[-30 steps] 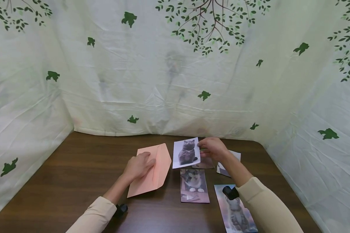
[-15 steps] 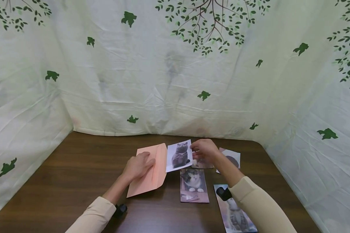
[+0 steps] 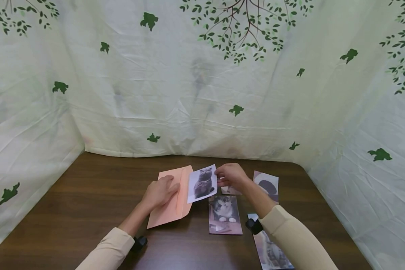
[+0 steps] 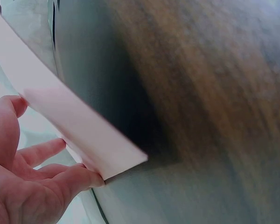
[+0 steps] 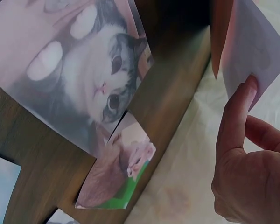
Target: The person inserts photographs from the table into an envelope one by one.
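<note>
A peach-pink envelope (image 3: 168, 213) is tilted above the table, its flap side to the right. My left hand (image 3: 160, 192) grips it, thumb on the face; in the left wrist view the fingers (image 4: 42, 153) meet the envelope's edge (image 4: 91, 128). With thumb and fingers, my right hand (image 3: 233, 176) pinches the right edge of a photo card of a grey cat (image 3: 203, 183). The card's left edge overlaps the envelope's flap side; whether it is inside cannot be told. In the right wrist view, the right hand (image 5: 252, 168) holds the card (image 5: 256, 51), its pale back showing.
A tabby-and-white cat photo (image 3: 225, 214) lies below the held card. Behind it is a partly hidden photo of a brown animal (image 5: 107, 177). Another photo (image 3: 268, 185) lies at the right, and a kitten photo (image 3: 273, 251) sits partly under the right forearm. White curtains (image 3: 175, 93) surround the brown table (image 3: 98, 195).
My right hand has moved left and slightly down with the grey cat card, bringing it over the envelope's right side. The left hand and envelope stay almost in place.
</note>
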Tool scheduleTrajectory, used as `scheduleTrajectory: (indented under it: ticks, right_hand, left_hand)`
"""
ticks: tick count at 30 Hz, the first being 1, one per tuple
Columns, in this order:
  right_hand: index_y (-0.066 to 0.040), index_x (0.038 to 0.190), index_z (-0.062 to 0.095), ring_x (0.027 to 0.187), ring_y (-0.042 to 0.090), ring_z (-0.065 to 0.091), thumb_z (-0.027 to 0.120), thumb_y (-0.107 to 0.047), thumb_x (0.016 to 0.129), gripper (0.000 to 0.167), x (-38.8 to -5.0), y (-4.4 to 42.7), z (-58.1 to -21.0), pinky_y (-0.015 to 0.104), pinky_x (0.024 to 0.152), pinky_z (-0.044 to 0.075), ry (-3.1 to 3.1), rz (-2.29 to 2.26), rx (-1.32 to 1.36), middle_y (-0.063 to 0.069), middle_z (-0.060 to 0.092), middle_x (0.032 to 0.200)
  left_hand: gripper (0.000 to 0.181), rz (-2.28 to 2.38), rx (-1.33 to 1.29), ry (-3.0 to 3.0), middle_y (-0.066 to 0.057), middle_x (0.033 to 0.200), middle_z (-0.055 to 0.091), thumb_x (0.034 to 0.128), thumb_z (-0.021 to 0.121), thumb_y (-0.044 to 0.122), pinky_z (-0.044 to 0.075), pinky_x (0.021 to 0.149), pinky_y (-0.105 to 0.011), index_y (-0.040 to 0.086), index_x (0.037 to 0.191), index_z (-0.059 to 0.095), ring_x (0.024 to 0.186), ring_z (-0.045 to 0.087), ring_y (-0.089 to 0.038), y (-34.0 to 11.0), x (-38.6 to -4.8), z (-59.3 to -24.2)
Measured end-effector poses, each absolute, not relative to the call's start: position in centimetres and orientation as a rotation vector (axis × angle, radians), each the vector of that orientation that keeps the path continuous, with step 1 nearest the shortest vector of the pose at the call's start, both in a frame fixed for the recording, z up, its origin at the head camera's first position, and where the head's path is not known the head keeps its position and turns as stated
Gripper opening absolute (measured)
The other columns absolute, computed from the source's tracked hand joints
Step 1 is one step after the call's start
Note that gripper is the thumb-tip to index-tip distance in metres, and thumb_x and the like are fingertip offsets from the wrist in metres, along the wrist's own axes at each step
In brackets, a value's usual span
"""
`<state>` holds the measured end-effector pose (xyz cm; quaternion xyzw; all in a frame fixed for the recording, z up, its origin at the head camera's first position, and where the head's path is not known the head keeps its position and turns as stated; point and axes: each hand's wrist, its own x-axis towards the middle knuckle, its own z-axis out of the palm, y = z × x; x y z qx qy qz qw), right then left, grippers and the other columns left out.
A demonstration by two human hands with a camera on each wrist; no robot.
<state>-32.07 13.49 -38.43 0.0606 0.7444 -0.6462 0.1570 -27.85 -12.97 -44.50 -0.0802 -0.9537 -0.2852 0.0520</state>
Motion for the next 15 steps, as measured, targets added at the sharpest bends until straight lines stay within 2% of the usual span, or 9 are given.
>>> scheduleTrajectory:
  ticks: [8,15]
  right_hand:
    - [0.013,0.112,0.062,0.059,0.014,0.066,0.059,-0.002,0.093,0.024,-31.8,12.5,-38.8,0.026,0.056,0.058,2.099,-1.869,0.151,0.01,0.066,0.082]
    - [0.012,0.113,0.063,0.062,0.017,0.069,0.061,-0.002,0.093,0.025,-31.8,11.6,-38.9,0.028,0.059,0.06,2.096,-1.874,0.144,0.013,0.069,0.087]
  left_hand:
    - [0.05,-0.849,-0.251,-2.903,-0.023,0.128,0.067,0.0979,0.056,0.032,0.049,0.096,-0.057,-0.003,0.132,0.061,0.113,0.063,-0.051,-13.0,-28.0,-44.6]
    - [0.05,-0.828,-0.261,-2.916,-0.024,0.128,0.067,0.0984,0.057,0.032,0.05,0.095,-0.057,-0.004,0.133,0.061,0.112,0.064,-0.05,-13.0,-27.9,-44.5]
